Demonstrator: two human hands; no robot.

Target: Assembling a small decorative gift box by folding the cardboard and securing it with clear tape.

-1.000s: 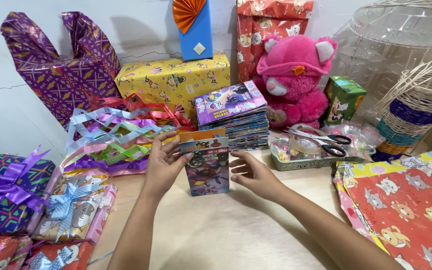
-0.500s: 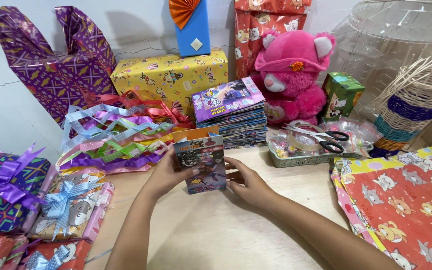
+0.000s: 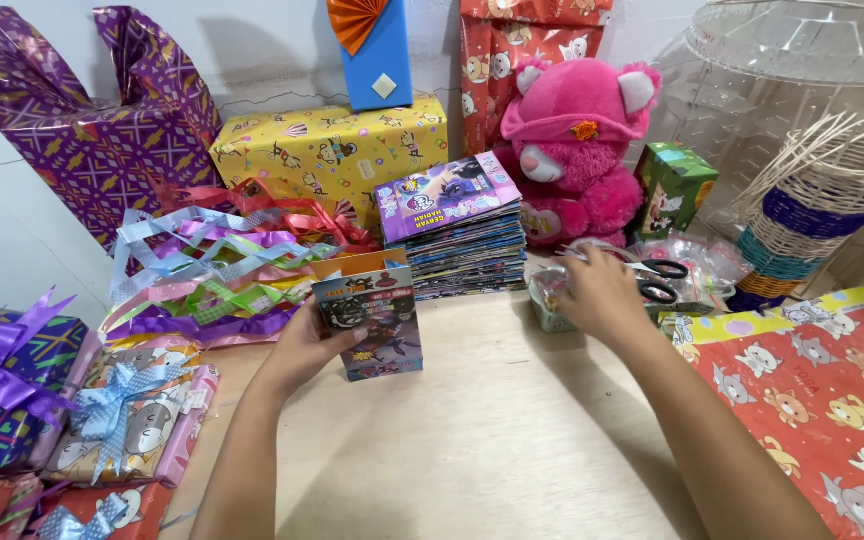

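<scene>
We see the left hand [image 3: 304,345] at the middle left of the frame, its grip closed on a small picture box [image 3: 370,320] that stands upright on the pale desk [image 3: 492,440]; the fingers wrap its left edge and back, while the thumb side lies out of sight behind it. The box sits just below centre, close in front of a stack of colourful sheets [image 3: 457,225].

The right hand [image 3: 602,292] reaches to the right of centre, over a small clear tray [image 3: 549,305]. Its fingers are curled downward, but the back of the hand hides the fingertips, so we cannot tell whether its grip has closed on anything. Black-handled scissors [image 3: 660,280] lie just beyond it, touching or nearly touching the knuckles.

Behind the tray sits a pink plush bear [image 3: 577,150], with a green box [image 3: 674,185] beside it. A tangle of ribbons [image 3: 212,275] fills the middle left, a yellow wrapped present [image 3: 332,150] stands at the upper centre, and orange cat-print wrapping paper [image 3: 822,400] covers the lower right.
</scene>
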